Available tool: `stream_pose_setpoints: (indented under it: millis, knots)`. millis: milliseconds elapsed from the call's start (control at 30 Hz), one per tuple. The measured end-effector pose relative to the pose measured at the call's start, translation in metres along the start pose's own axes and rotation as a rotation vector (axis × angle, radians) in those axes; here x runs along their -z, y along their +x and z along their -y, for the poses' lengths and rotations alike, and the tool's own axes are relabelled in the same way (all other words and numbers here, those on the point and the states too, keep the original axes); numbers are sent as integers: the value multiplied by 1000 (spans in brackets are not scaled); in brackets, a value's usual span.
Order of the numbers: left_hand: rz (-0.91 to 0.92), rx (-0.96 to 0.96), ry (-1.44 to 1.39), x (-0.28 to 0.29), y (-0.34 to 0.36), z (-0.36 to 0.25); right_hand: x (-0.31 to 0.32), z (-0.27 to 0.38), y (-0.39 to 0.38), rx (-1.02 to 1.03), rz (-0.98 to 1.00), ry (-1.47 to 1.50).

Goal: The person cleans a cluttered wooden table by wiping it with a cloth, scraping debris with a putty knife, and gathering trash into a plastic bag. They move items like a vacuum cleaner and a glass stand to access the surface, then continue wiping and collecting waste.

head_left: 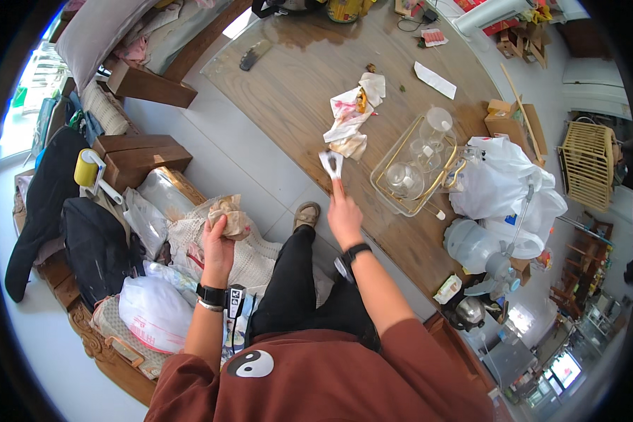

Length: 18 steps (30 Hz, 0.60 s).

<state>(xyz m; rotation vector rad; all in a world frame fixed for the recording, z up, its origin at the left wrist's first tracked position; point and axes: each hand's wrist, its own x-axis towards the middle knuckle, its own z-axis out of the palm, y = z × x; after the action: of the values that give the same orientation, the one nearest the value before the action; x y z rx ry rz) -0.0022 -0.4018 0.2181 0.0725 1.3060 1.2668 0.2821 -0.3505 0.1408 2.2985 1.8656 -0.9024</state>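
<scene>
Left hand point(218, 250) cups a brown bundle point(231, 212); right hand point(344, 219), pinching a white tool point(336, 173), should approach tissues point(344, 128) at twelve o'clock gently.

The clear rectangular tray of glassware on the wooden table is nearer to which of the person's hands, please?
Right. The right hand is just left of the tray, at the edge of the table; the left hand is farther left, holding a crumpled tan bundle.

You're in a home, shown by the carved wooden seat point(93, 342) near left, pillow point(97, 41) far left, glass cups point(403, 183) right.
</scene>
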Motion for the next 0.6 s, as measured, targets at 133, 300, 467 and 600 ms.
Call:
stream_pose_setpoints:
  millis: [133, 300, 467, 600]
  knots:
    - [-5, -34, 83, -8, 3, -34, 23, 39, 58, -34, -60, 82]
    - [-25, 41, 159, -32, 11, -59, 41, 38, 35, -178, 194, -19]
    - [77, 123, 407, -89, 54, -67, 66, 48, 92, -103, 59, 55]
    - [333, -285, 1127, -163, 100, -73, 125, 50, 94, -62, 93, 125]
